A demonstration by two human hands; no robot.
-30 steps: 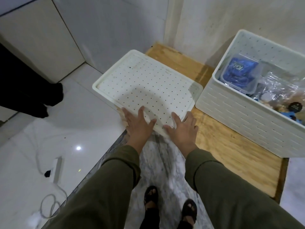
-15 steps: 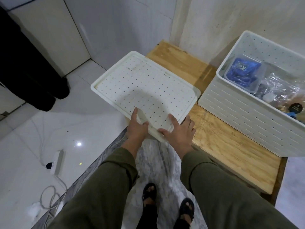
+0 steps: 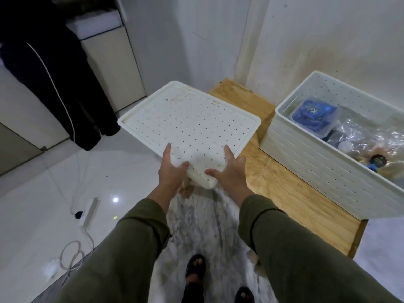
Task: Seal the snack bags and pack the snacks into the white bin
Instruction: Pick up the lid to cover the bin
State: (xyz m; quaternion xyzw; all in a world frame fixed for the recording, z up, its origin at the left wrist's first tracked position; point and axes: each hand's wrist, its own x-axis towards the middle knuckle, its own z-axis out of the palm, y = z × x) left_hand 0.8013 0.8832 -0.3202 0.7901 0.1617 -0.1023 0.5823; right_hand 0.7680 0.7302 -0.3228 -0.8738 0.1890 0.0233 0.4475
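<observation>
- So both hands are on one near corner of the perforated white lid: left hand and right hand each pinch the rim, thumb on top, fingers curled under out of sight. All the rest of the lid sticks out away from them, so it could easily tip or twist out of that grip.
- The lid hangs partly over the floor, off the left edge of the wooden table. If it slips it probably lands on the tiles, near the power strip and its cables.
- The white bin sits on the table to the right, against the wall, with a blue snack pack in a clear tub and crinkly clear bags inside. The bags look piled close to the rim, so I'd guess the lid may not seat flat, or might squash them.
- Swinging the lid over could knock the bin's near corner.
- Can't tell if the bags are actually sealed.
</observation>
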